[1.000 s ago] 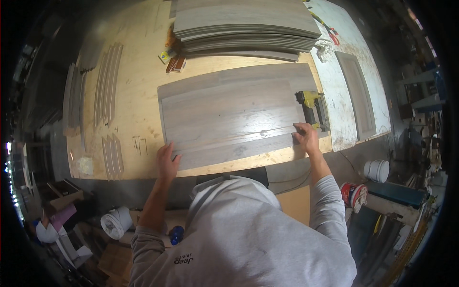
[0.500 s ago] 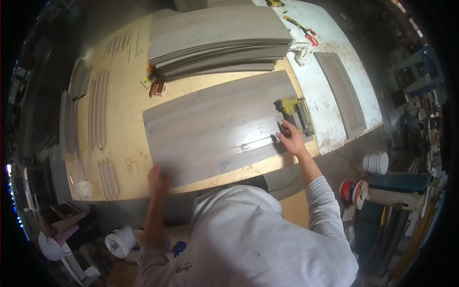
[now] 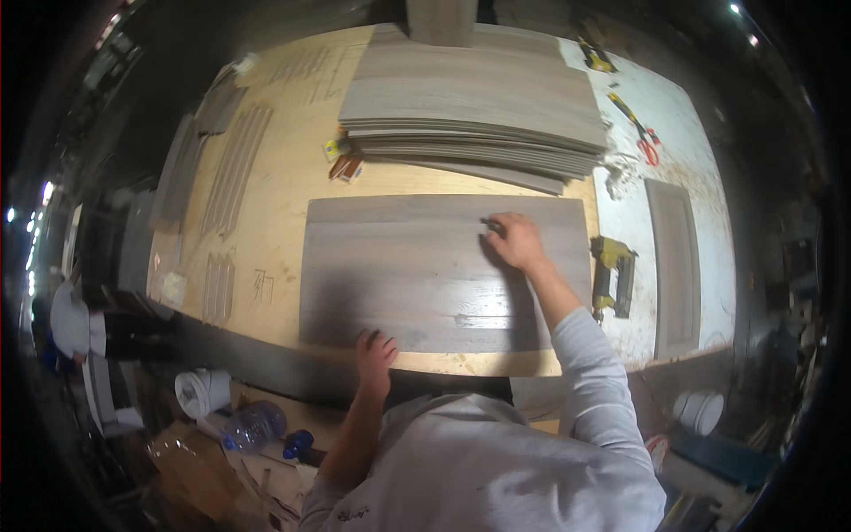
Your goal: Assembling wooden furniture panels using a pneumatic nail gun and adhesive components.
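Observation:
A large grey wood-grain panel lies flat on the plywood workbench. My left hand rests at the panel's near edge, fingers apart and holding nothing. My right hand reaches across to the panel's far right part. Its fingers are closed around a small dark pencil-like object whose tip touches the surface. A yellow and black nail gun lies on the bench just right of the panel, apart from my hand.
A stack of grey panels sits behind the flat one. Narrow grey strips lie at left, a small framed grey panel at right, red-handled pliers far right. A water bottle and a paper roll sit below the bench.
My right hand has left the nail gun at the panel's right edge and moved left onto the panel's far part. My left hand stays at the near edge.

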Demonstrator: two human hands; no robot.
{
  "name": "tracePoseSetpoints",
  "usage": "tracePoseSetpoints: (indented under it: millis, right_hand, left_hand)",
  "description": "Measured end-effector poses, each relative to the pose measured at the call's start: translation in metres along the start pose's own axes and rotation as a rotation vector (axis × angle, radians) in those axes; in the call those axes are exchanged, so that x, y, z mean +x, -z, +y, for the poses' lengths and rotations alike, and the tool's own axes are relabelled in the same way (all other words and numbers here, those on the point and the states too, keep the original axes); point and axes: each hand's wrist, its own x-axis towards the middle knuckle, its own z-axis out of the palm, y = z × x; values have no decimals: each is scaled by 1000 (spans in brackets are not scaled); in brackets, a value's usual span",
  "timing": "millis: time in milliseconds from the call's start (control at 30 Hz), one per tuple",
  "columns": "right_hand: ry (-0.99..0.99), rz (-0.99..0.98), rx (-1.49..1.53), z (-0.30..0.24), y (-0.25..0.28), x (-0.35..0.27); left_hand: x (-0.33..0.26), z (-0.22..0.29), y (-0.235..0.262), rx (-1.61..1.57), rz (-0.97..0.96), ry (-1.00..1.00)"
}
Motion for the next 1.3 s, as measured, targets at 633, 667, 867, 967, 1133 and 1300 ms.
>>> tracePoseSetpoints:
  millis: [633, 667, 867, 967, 1133, 1300]
  right_hand:
    - [-505, -77, 73, -44, -17, -190]
    - [-554, -45, 118, -49, -24, -212]
    - [-812, 18, 420, -118, -79, -287]
    - [-869, -9, 892, -159, -111, -297]
    - [-637, -74, 839, -163, -113, -275]
    - [-276, 305, 294, -66, -59, -258]
  left_hand:
    - [58, 34, -54, 436, 60, 100]
    - [59, 46, -66, 585, 19, 54]
    - [101, 67, -108, 850, -124, -66]
    - [132, 70, -110, 934, -346, -104]
    - [91, 107, -84, 1585, -223, -488]
    - [51, 110, 53, 1711, -111, -734]
